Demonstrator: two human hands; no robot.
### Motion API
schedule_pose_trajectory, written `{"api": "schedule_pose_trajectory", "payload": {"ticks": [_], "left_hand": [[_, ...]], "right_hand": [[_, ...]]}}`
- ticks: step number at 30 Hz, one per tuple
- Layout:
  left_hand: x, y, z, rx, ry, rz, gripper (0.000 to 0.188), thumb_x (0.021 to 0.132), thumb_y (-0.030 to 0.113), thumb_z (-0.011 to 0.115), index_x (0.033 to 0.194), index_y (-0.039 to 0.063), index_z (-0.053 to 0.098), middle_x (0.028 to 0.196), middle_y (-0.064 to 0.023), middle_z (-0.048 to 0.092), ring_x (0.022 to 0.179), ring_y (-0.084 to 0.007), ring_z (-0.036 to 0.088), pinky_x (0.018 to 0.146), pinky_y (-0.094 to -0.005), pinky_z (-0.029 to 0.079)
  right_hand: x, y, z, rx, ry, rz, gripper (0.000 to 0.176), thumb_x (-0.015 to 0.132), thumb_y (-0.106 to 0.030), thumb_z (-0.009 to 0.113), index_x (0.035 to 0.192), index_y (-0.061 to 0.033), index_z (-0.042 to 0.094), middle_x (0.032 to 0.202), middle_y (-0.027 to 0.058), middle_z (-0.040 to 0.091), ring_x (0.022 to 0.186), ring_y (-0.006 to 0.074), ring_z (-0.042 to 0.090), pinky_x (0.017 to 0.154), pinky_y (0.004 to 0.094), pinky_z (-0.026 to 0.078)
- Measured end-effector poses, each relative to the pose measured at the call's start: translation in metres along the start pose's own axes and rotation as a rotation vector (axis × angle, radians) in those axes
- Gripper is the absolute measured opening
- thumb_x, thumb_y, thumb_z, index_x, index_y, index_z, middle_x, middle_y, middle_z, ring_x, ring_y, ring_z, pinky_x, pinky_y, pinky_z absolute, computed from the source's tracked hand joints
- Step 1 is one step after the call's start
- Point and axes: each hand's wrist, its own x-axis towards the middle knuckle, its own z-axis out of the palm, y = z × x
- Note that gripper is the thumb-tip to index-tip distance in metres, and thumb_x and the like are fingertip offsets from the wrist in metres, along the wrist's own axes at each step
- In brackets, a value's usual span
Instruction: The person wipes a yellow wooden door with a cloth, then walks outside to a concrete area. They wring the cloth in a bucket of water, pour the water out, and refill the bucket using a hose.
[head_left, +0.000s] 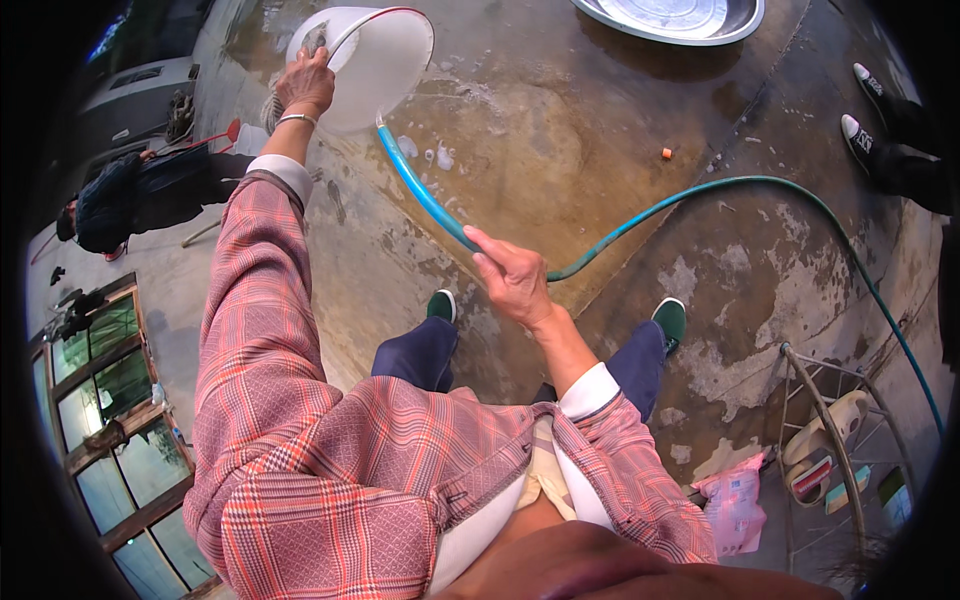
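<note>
My left hand (305, 84) grips the near-side rim of a white plastic bucket (360, 97), which is tilted on the wet concrete. A grey cloth (270, 112) is bunched by that hand, partly hidden behind it. My right hand (517, 281) is closed around a blue-green garden hose (420, 191), thumb along its top. The hose's outlet points at the bucket's lower edge, with a little clear water at its tip. Behind my right hand the hose curves off to the right.
A metal basin (675, 19) lies at the top. Soap suds (444, 156) and an orange cap (667, 154) are on the floor. Black shoes (862, 142) of another person stand at right; a person (142, 195) is at left. A metal rack (832, 427) and a pink package (731, 506) are lower right.
</note>
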Motion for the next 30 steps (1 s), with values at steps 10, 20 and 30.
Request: {"api": "schedule_pose_trajectory", "payload": {"ticks": [10,20,30], "left_hand": [[-0.054,0.041,0.063,-0.863,-0.254,-0.183,0.038,0.073,0.031,0.061,0.105,0.010,0.064,0.099,-0.0170,0.067,0.096,-0.0342,0.062,0.084,-0.0413,0.048],[-0.109,0.081,0.092,-1.538,-0.220,-0.093,0.025,0.074,0.018,0.063,0.092,0.001,0.064,0.086,-0.0097,0.066,0.078,-0.0174,0.059,0.075,-0.0314,0.047],[-0.108,0.057,0.055,-1.314,-0.103,-0.016,0.024,0.074,0.017,0.065,0.090,-0.001,0.062,0.085,-0.0098,0.063,0.080,-0.0192,0.058,0.076,-0.0310,0.047]], "right_hand": [[0.005,0.006,-0.007,0.164,0.007,0.133,0.031,0.090,-0.007,0.057,0.121,-0.0016,0.060,0.114,0.0129,0.066,0.100,0.0143,0.061,0.088,0.0253,0.045],[0.001,0.019,-0.023,0.188,0.001,0.317,0.031,0.092,-0.009,0.057,0.122,-0.0042,0.061,0.084,0.0021,0.063,0.073,0.0067,0.052,0.070,0.0227,0.045],[-0.002,0.013,-0.019,0.286,0.026,0.205,0.034,0.093,-0.012,0.057,0.127,-0.0044,0.057,0.072,-0.0079,0.048,0.063,0.0029,0.038,0.057,0.0185,0.034]]}}
